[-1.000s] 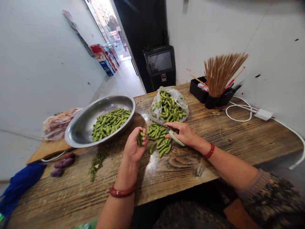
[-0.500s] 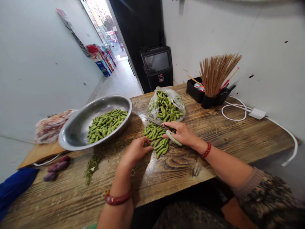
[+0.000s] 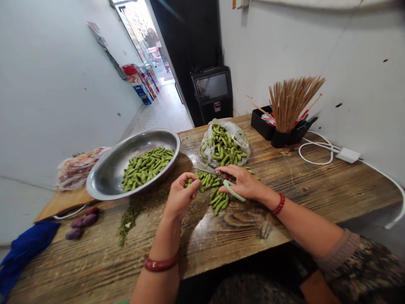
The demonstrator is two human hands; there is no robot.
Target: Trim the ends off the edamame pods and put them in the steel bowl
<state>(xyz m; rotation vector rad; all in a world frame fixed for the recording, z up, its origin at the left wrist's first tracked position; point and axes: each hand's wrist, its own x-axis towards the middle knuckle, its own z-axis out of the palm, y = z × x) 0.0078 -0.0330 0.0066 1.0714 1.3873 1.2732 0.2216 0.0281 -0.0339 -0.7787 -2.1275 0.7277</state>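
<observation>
Between the thumb and fingers of my left hand (image 3: 182, 194) is a green edamame pod (image 3: 190, 182), raised just over the table. My right hand (image 3: 242, 182) grips scissors (image 3: 233, 191) with pale green handles; their blades point left toward the pod, and I cannot tell how far apart they are. Loose edamame pods (image 3: 219, 200) lie on the wood below and between my hands. Behind them a clear plastic bag (image 3: 242, 137) stands full of pods. To the left, a wide steel basin (image 3: 104, 169) holds a heap of pods.
Green trimmings (image 3: 128, 219) and several purple-red oval items (image 3: 84, 219) lie on the wooden table (image 3: 240, 245) at left. Beyond them are a blue cloth (image 3: 30, 245) and a bagged pile (image 3: 79, 166) on a board. Skewers (image 3: 292, 105) and a white cable (image 3: 316, 158) are at right.
My left hand has lifted slightly from the loose pods and now pinches one. The scissors stay in my right hand, close to it. The whole view has shifted slightly.
</observation>
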